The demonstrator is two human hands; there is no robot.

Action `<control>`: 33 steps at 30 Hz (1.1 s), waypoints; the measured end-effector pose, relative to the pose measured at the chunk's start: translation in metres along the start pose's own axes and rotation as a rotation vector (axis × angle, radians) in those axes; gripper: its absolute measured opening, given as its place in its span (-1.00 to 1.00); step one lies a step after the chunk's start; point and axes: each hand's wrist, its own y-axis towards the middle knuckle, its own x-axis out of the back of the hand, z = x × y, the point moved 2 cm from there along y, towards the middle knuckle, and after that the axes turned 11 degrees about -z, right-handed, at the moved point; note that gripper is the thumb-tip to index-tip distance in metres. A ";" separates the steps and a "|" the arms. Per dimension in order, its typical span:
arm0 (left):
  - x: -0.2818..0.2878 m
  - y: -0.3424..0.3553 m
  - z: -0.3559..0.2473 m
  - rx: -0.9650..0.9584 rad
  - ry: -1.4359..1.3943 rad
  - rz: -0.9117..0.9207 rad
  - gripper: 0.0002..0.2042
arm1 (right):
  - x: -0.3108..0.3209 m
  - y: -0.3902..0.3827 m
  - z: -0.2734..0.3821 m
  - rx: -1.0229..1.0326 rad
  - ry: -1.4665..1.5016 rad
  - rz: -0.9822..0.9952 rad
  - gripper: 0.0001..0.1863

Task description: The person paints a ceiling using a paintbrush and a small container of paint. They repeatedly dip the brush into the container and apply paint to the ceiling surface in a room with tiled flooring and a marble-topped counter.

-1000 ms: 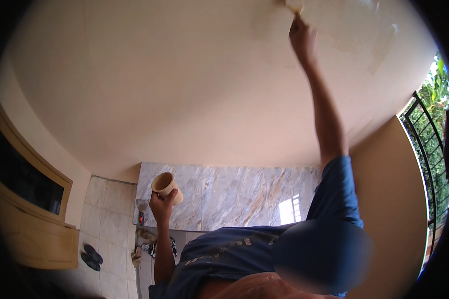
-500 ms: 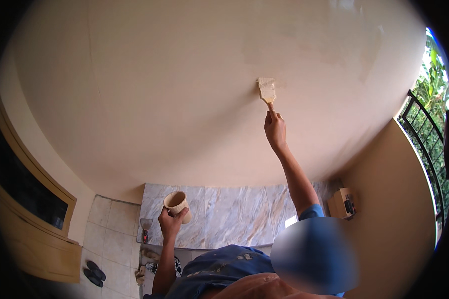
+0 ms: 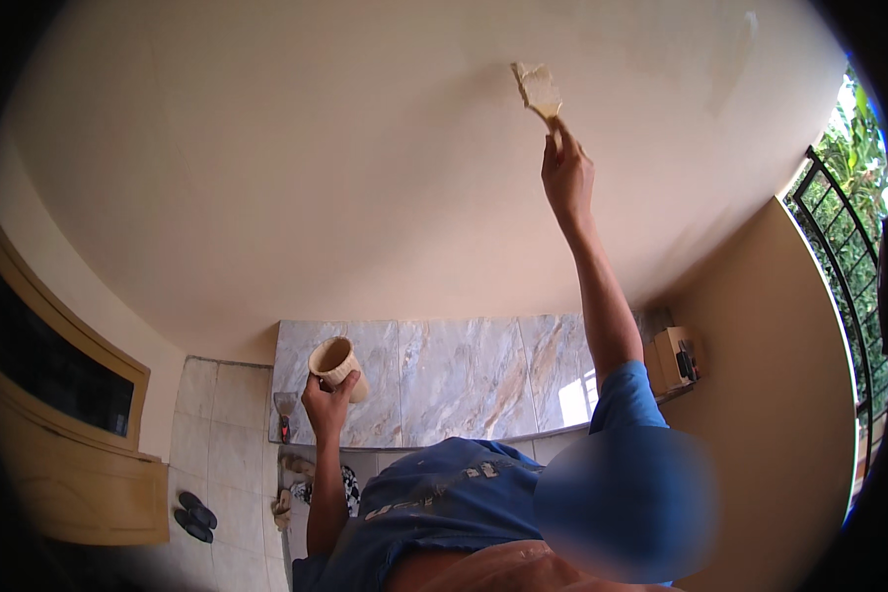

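Observation:
My right hand (image 3: 568, 180) reaches up with the arm stretched out, fingers closed round the handle of a putty knife (image 3: 539, 89). The wide blade is coated in cream putty and lies against or very close to the beige wall (image 3: 316, 187); which of these I cannot tell. Lower down on the left, my left hand (image 3: 326, 407) grips a cream, ribbed cup (image 3: 353, 383) from the side. Its mouth tilts toward me, and the inside looks coated, though how full it is does not show.
A marble-patterned tiled ledge (image 3: 464, 380) runs along the wall's foot, with another putty knife (image 3: 285, 416) at its left end. A cardboard box (image 3: 675, 357) sits at the right corner. Dark slippers (image 3: 195, 518) lie on the floor near a wooden door (image 3: 99, 498). Right: a black railing (image 3: 839, 237).
My right hand has carried the putty knife higher up the wall. The ledge and the left hand with the cup appear higher in the view.

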 end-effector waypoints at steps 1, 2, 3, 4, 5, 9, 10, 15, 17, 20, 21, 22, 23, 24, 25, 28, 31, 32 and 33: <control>-0.005 0.002 -0.005 -0.014 -0.010 -0.006 -0.39 | 0.001 0.009 -0.002 0.033 -0.018 -0.059 -0.72; -0.007 0.003 -0.004 -0.014 -0.040 -0.012 -0.39 | -0.001 0.017 -0.006 0.047 -0.012 -0.092 -0.72; -0.011 0.005 -0.001 -0.015 -0.071 -0.016 -0.39 | -0.002 0.025 -0.011 0.061 -0.007 -0.125 -0.72; -0.013 0.006 0.001 -0.015 -0.101 -0.021 -0.39 | -0.001 0.029 -0.015 0.075 -0.002 -0.158 -0.73; -0.010 0.006 0.002 0.001 -0.096 -0.022 -0.39 | 0.000 0.030 -0.010 0.074 0.009 -0.186 -0.73; 0.003 -0.005 0.008 0.056 -0.027 -0.010 -0.39 | 0.013 0.028 -0.001 -0.246 0.064 -0.044 -0.74; 0.006 -0.009 0.010 0.068 0.004 -0.004 -0.39 | 0.016 0.027 -0.002 -0.228 0.042 -0.057 -0.74; 0.015 -0.025 0.015 0.040 -0.029 0.025 -0.36 | 0.018 0.056 -0.023 0.107 -0.066 -0.239 -0.71; 0.009 -0.018 0.017 0.015 -0.002 0.018 -0.37 | 0.006 0.095 -0.024 0.207 -0.092 -0.242 -0.60; -0.001 -0.005 0.011 0.002 -0.013 -0.007 -0.37 | -0.023 0.153 -0.019 0.310 -0.158 -0.199 -0.37; -0.004 0.000 0.007 -0.001 -0.028 -0.016 -0.37 | -0.036 0.171 -0.021 0.282 -0.222 -0.153 -0.28; -0.010 0.006 0.005 -0.020 -0.032 -0.017 -0.37 | -0.052 0.190 -0.034 0.346 -0.208 -0.236 -0.31; -0.022 0.016 0.004 -0.047 -0.048 -0.016 -0.38 | -0.070 0.212 -0.053 0.419 -0.201 -0.328 -0.34; -0.029 0.023 0.000 -0.064 -0.056 -0.028 -0.38 | -0.085 0.220 -0.061 0.490 -0.177 -0.412 -0.36; -0.036 0.029 -0.002 -0.038 -0.094 -0.029 -0.36 | -0.098 0.221 -0.075 0.495 -0.115 -0.353 -0.31; -0.034 0.040 0.010 0.019 -0.166 -0.052 -0.35 | -0.111 0.178 -0.041 0.350 -0.278 -0.110 -0.15; -0.022 0.018 0.014 0.044 -0.114 -0.029 -0.35 | -0.100 0.109 -0.080 0.295 -0.346 -0.023 -0.05; -0.018 0.014 0.016 0.070 -0.098 -0.021 -0.37 | -0.099 0.090 -0.081 0.276 -0.343 0.013 -0.03; -0.016 0.009 0.014 0.050 -0.059 -0.014 -0.37 | -0.098 0.072 -0.085 0.258 -0.317 0.040 -0.03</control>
